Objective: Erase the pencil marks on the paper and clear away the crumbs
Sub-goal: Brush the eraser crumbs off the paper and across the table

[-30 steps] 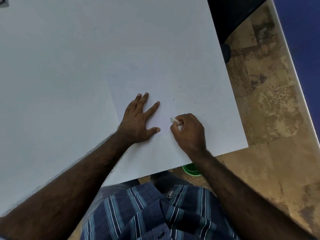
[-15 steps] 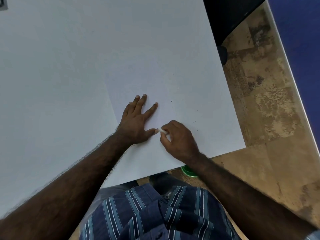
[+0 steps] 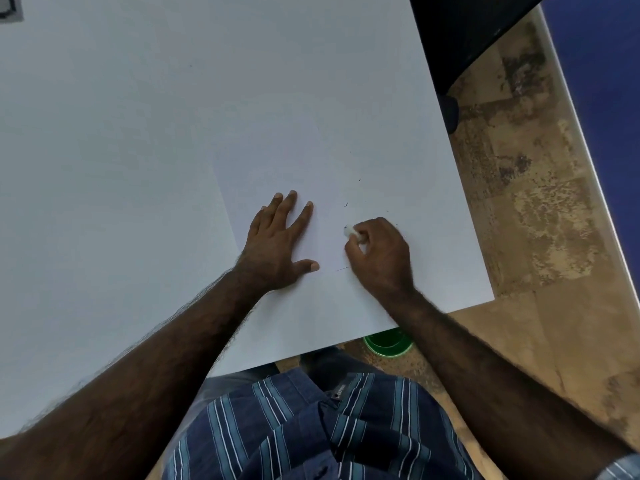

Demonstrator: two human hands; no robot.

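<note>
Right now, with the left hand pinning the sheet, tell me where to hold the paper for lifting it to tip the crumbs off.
Take the paper at its near edge, coming from the body side: that edge overhangs the table, so a thumb-and-finger grip can likely slip under it. The left hand lies flat on the sheet; the right hand pinches the eraser. Lift gently; crumbs lie loose.

Forearms bare and hairy, no sleeves to either wrist. Below the left hand [image 3: 277, 249] and right hand [image 3: 382, 258]: navy shirt [image 3: 311, 431], pale-blue and white stripes; small label, possibly a pocket tag.
</note>
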